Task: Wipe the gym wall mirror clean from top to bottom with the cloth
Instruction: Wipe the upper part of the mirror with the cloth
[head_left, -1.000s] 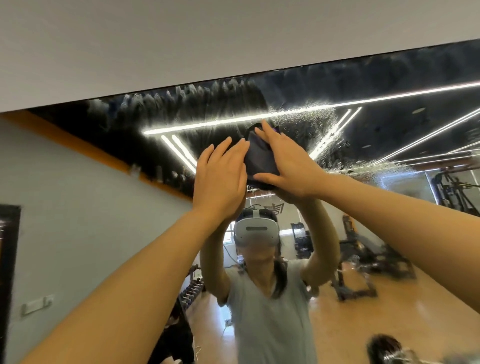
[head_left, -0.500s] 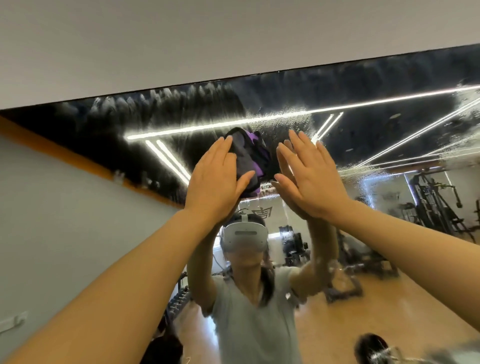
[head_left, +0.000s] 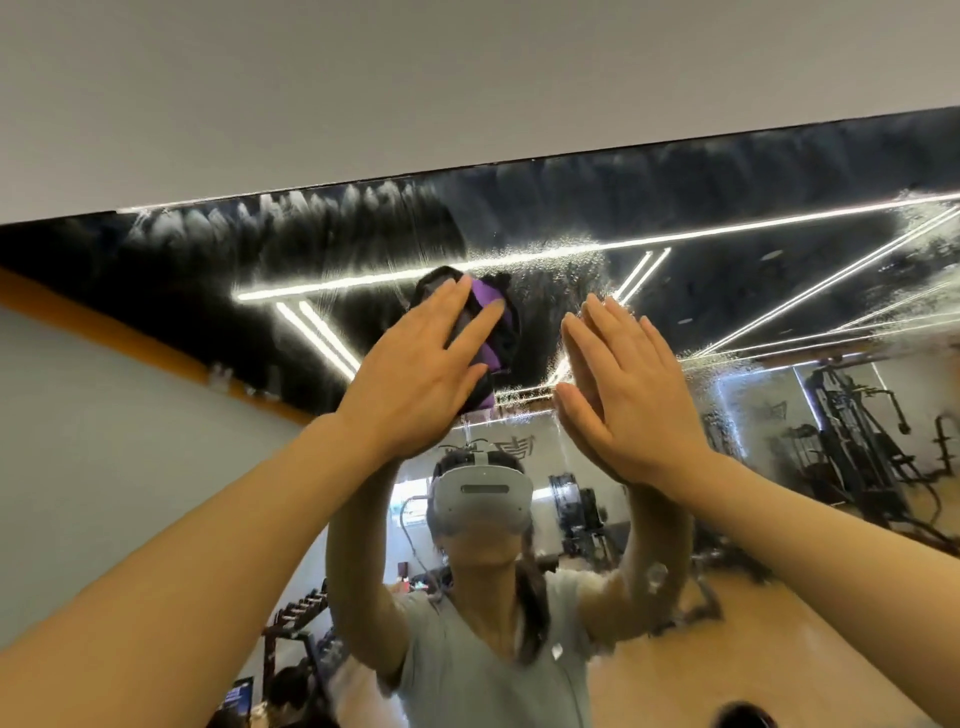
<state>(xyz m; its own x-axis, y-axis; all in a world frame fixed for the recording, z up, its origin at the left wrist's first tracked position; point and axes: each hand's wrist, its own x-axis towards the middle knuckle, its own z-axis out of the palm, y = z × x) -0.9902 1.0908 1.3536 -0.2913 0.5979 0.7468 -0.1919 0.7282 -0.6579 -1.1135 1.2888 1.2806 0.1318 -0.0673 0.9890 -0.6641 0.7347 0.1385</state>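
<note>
Overhead, left hand (head_left: 415, 371) presses cloth (head_left: 501, 340) on mirror (head_left: 727, 208) below top edge.

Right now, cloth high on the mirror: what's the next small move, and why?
Probably slide the cloth rightward with the left hand pressing it flat. Droplets speckle the mirror just right of it, while the glass to its left looks already streaked by wiping. The right hand is off it.

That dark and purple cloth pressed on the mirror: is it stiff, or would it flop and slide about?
Probably floppy: the cloth bunches into folds under the flat left hand. It likely glides easily, since the mirror looks wet with droplets and streaks. It seems light, too: flat pressure alone appears to pin it up.
</note>
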